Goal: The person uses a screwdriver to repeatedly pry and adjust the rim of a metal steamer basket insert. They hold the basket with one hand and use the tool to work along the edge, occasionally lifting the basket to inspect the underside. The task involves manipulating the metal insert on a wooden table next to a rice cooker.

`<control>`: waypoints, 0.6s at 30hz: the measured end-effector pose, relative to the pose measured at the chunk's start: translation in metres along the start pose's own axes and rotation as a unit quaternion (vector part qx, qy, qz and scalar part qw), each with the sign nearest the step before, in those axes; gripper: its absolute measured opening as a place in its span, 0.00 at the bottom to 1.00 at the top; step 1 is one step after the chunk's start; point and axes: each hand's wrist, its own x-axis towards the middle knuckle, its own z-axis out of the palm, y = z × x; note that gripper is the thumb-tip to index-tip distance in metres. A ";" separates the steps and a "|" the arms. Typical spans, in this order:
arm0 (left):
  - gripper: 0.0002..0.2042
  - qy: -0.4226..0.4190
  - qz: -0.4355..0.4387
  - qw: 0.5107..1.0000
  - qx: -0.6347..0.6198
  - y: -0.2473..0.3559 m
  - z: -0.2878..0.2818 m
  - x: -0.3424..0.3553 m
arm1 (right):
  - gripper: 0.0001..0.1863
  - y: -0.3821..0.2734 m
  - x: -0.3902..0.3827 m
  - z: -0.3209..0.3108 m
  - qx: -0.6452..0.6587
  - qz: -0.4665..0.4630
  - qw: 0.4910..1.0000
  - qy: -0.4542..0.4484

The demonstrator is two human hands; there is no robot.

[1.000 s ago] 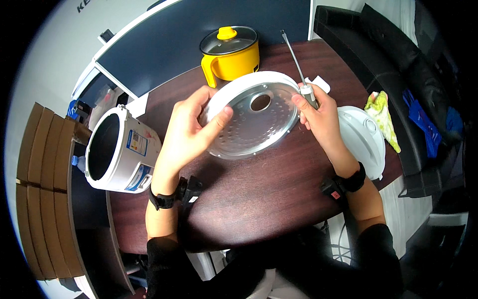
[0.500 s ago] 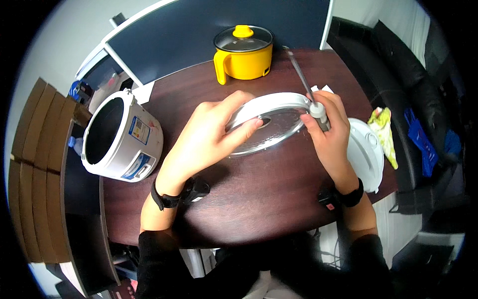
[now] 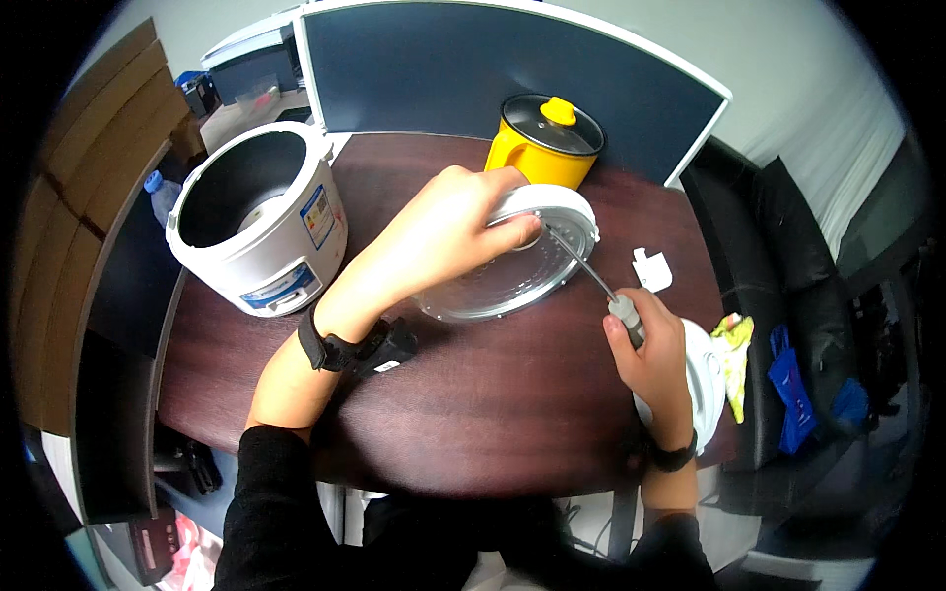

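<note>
My left hand (image 3: 448, 231) grips the rim of a round rice cooker lid (image 3: 483, 288), tilted above the table, with a white edge and a shiny, dimpled metal disc. The thumb reaches over its inner face. My right hand (image 3: 652, 345) is closed round the grey handle of a screwdriver (image 3: 588, 268). Its shaft points up and left, and the tip meets or comes near the lid's middle beside my left thumb; contact is hard to tell. A white cover piece (image 3: 706, 379) lies under my right wrist.
The white rice cooker body (image 3: 320, 258) stands uncovered at the left. Behind the lid is a yellow pot (image 3: 542, 163) with a glass lid, before a dark partition (image 3: 414, 74). A small white part (image 3: 651, 269) and a yellow-green cloth (image 3: 732, 360) lie at the right.
My right hand has left the lid's rim and swung the screwdriver round, from pointing away to pointing at the lid's middle. My left hand keeps hold of the lid. The whole view has shifted.
</note>
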 end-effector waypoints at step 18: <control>0.13 0.004 -0.004 1.000 -0.011 0.001 0.002 -0.002 | 0.16 -0.045 0.031 -0.056 -0.100 -0.005 0.986 -0.133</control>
